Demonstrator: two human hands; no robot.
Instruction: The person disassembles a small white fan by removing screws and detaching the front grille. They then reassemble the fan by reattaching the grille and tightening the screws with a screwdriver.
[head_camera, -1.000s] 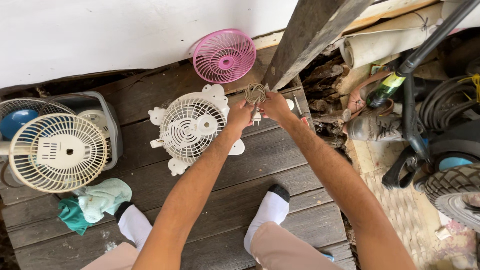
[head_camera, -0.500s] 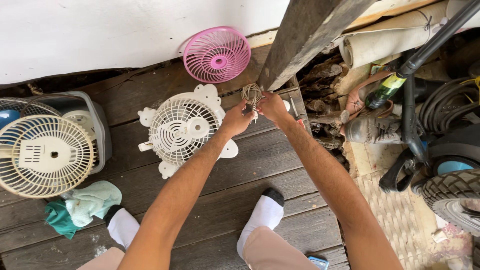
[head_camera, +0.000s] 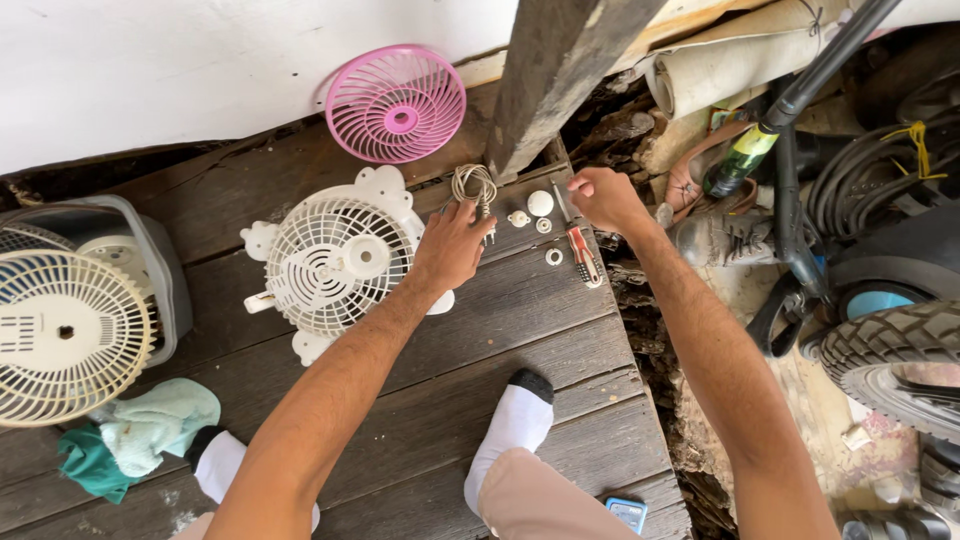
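Fingers of the left hand (head_camera: 452, 248) curl down over a coiled grey power cord (head_camera: 473, 186), the grip closed on its lower loop where the plug end lies against the dark wooden plank floor (head_camera: 520, 330). Just left of that hand, touching the wrist, lies a white fan housing with its front grille (head_camera: 335, 260) facing up and rounded feet sticking out around the rim.

Right hand (head_camera: 605, 198) hovers at the floor's edge with the fingers bent inward; its grip looks closed, though whether it pinches anything is hard to tell from this angle. Between the two hands lie small white parts: a round white cap (head_camera: 540, 203), a small white knob (head_camera: 518, 218) and a white washer (head_camera: 553, 256). A screwdriver with a red handle (head_camera: 580, 250) lies beside them, its shaft pointing toward the right hand.

Farther out, a pink fan grille (head_camera: 396, 103) leans by the white wall, and a thick weathered wooden post (head_camera: 560, 80) rises just behind the cord. At the left edge a second white fan guard (head_camera: 65, 335) rests against a grey plastic basket (head_camera: 165, 270), with a green cloth (head_camera: 140, 430) below it. Two white-socked feet (head_camera: 515, 420) stand on the planks. To the right are a knobbly tyre (head_camera: 890, 350) and coiled black hoses (head_camera: 860, 180).
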